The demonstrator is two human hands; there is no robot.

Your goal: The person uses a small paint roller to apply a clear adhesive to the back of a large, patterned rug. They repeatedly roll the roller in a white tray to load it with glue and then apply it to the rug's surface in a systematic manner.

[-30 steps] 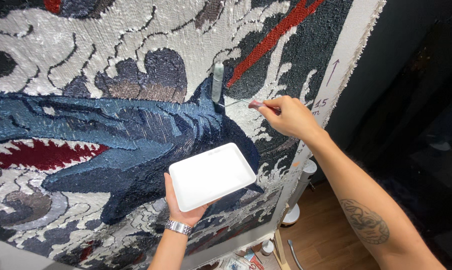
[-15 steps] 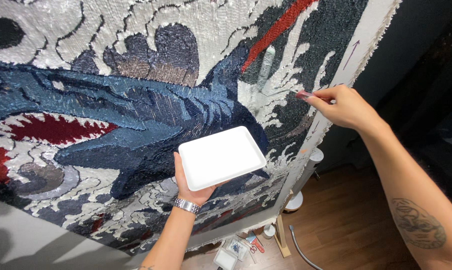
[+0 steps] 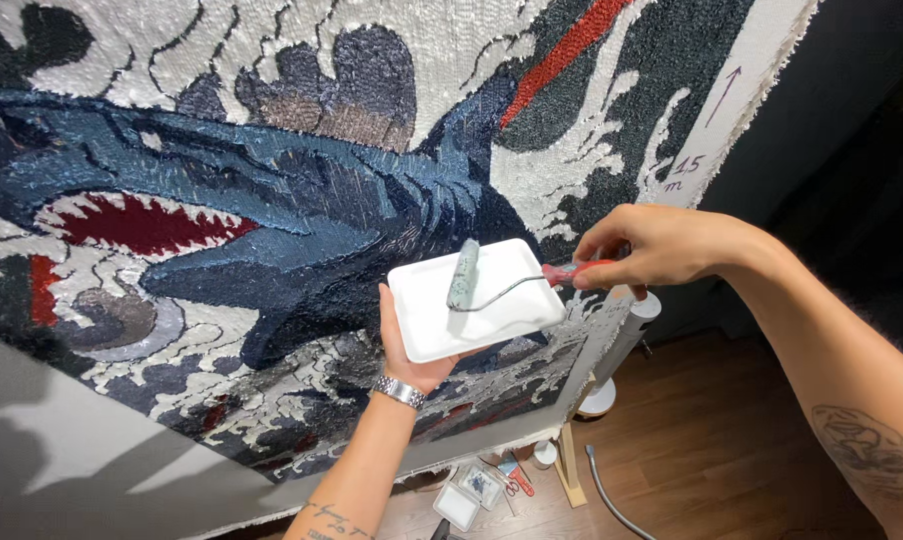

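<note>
Paint roller (image 3: pixel 464 274) resting in white tray (image 3: pixel 512 310), right hand (image 3: pixel 652 245) fingers clamped on handle, left hand (image 3: pixel 412 350) cupping tray's edge

White tray (image 3: pixel 492 325) held level; grey roller (image 3: pixel 463 274) apparently resting in it.

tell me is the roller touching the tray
Touching: the head view shows the roller sleeve lying on the white tray with no gap, held by the right hand.

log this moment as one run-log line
left hand: holds white tray | right hand: holds red-handled roller in tray | behind: tufted shark rug
</note>
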